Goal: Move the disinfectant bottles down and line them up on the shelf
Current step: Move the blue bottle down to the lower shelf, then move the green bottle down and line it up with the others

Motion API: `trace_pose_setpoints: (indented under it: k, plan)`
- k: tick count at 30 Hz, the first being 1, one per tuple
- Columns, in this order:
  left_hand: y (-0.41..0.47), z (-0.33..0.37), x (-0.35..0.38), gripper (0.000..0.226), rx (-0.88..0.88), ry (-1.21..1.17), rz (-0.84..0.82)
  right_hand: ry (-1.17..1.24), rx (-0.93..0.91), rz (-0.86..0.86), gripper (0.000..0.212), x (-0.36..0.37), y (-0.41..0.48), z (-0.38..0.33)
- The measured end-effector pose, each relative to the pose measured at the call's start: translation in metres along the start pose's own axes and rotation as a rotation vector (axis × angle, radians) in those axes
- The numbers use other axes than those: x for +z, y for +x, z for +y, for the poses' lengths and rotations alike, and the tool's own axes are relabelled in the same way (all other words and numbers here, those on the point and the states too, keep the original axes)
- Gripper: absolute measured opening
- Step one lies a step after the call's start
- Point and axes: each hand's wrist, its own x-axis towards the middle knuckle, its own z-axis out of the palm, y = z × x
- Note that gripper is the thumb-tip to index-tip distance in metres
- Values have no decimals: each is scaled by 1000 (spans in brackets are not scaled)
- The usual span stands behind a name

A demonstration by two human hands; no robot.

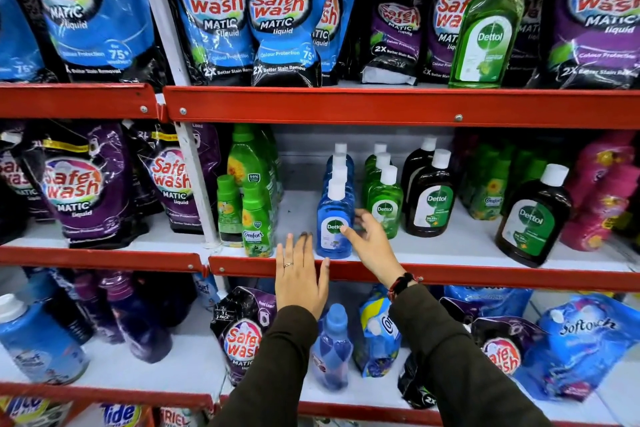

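On the middle shelf [450, 246] stand rows of Dettol bottles: a blue row [334, 218], a small green row [384, 204], and dark brown ones [429, 198], with a larger brown bottle [533, 215] further right. A tall green Dettol bottle [485, 24] stands on the top shelf among pouches. My right hand [370, 239] is open, fingers at the right side of the front blue bottle, thumb touching its label. My left hand [299, 274] is flat and open just left of that bottle, over the shelf's red edge, holding nothing.
Green Comfort bottles [256, 218] stand left of the blue row, with a bare gap of shelf between. Safe Wash pouches [284, 14] fill the top shelf and the left bay. Blue bottles and pouches [332, 347] crowd the shelf below. Pink packs [602, 204] sit far right.
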Motion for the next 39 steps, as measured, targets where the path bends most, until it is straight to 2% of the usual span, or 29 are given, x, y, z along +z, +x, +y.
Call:
trace_pose_setpoints:
  k: [18,24,29,35,39]
  plan:
    - [0,1,-3,65,-17,-20,-4,-73,21,-27,46,-8,-4,-5]
    - [0,8,-10,72,-74,-49,23,-53,8,3,48,-18,-20,-13]
    - [3,30,-32,69,-96,-94,160,-183,-223,216,33,-43,-28,-27]
    - [37,79,-76,66,53,-136,320,-397,-521,406,31,-92,-29,-82]
    - [71,115,-109,66,169,-166,442,-404,-679,546,28,-124,-24,-127]
